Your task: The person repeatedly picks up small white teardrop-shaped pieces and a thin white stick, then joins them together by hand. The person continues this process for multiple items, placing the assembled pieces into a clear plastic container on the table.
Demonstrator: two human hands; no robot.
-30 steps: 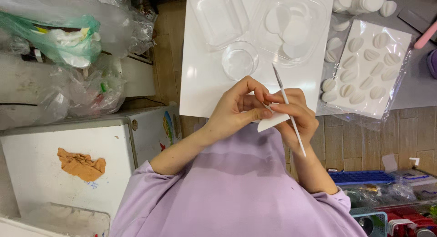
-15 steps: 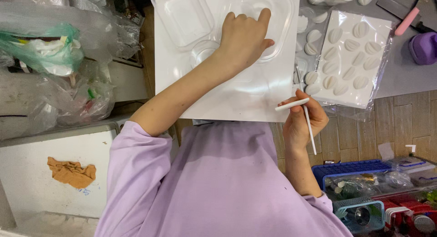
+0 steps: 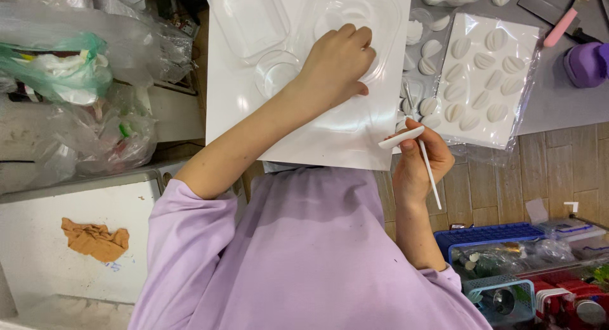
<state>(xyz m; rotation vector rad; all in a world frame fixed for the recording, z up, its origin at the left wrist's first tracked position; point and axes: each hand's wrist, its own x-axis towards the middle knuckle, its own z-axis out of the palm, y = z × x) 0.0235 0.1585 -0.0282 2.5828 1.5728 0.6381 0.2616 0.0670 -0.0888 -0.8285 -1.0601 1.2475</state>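
We risk dropping the white petal (image 3: 401, 137) pinched with the stick (image 3: 429, 171) in our right hand (image 3: 422, 162), since our left hand (image 3: 336, 67), fingers curled, reaches into the clear tray (image 3: 387, 13).

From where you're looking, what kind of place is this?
Probably a small craft workshop for moulding clay or plaster pieces. A sheet of white shell-shaped pieces lies on the grey table, the right hand holds a thin modelling stick, and clear plastic trays sit nearby.

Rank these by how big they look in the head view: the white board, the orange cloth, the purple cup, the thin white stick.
1. white board
2. orange cloth
3. purple cup, cut off by the frame edge, so uncertain against the cloth
4. thin white stick, in the right hand
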